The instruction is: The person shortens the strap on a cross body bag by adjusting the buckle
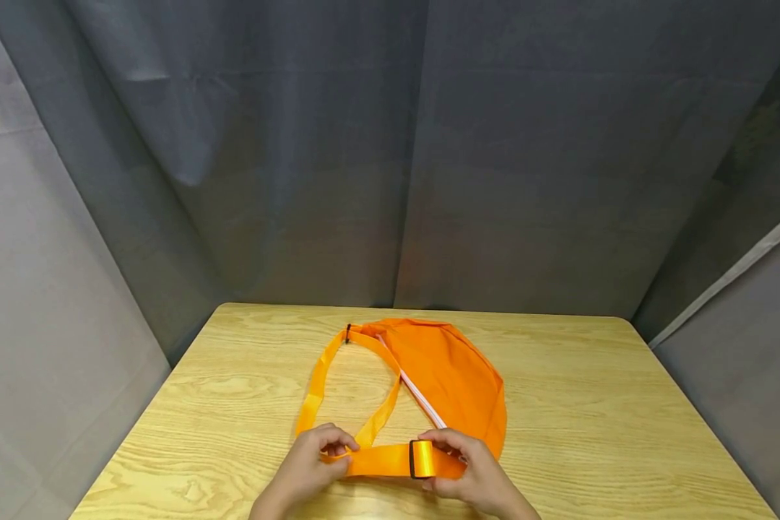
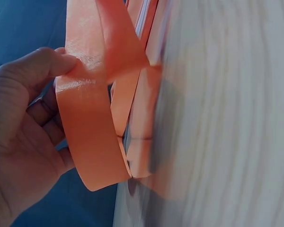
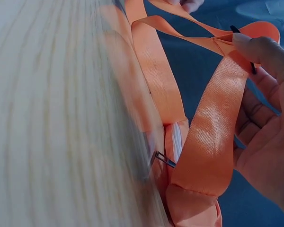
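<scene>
An orange fabric bag with a pale zipper lies near the middle of the table. Its long orange strap loops out to the left and back along the front. My left hand pinches the strap between thumb and fingers; the left wrist view shows the thumb pressed on the band. At the strap's black slide buckle, my right hand grips the webbing. In the right wrist view the right thumb lies against the buckle, with a zipper pull below.
The wood-grain table extends to both sides of the bag. Grey curtains hang behind its far edge, and pale panels stand at the sides. A second black slider sits at the strap's upper end.
</scene>
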`<state>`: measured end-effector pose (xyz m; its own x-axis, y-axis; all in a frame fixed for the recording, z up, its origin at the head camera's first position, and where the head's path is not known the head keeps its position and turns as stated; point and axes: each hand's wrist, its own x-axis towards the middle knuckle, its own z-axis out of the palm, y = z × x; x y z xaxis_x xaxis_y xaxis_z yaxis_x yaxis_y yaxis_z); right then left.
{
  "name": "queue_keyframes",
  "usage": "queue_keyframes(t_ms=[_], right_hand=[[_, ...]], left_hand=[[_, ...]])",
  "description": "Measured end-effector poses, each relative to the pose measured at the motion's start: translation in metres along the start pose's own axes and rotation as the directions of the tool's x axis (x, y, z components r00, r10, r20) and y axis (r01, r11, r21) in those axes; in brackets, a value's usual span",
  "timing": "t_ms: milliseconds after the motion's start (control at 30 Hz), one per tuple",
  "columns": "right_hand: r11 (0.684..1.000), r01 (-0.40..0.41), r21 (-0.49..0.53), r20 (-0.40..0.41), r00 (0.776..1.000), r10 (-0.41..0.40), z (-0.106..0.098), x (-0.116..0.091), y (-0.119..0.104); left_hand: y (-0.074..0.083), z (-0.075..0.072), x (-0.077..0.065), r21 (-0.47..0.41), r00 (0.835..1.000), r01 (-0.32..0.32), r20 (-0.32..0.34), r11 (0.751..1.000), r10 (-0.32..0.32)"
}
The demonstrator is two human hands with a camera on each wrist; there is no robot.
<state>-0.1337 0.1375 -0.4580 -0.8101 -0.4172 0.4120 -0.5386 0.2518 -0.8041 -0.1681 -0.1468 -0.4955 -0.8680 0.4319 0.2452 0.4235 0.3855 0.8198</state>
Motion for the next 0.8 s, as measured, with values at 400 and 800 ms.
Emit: queue_keyframes(t_ms=[400,800], right_hand=[[1.000,-0.023,0.009,0.012,1.000,0.023,-0.001,-0.002,0.012],[0.999,-0.040,0.029,0.038,0.999,0.039,0.002,-0.003,0.033]], left_hand=[[-0.010,-0.007,0.000,0.014,1.000,-0.012,-0.014,1.000,0.012],[0.013,0.024,0.027,0.025,0.990,-0.114,0.081,0.993,0.112]])
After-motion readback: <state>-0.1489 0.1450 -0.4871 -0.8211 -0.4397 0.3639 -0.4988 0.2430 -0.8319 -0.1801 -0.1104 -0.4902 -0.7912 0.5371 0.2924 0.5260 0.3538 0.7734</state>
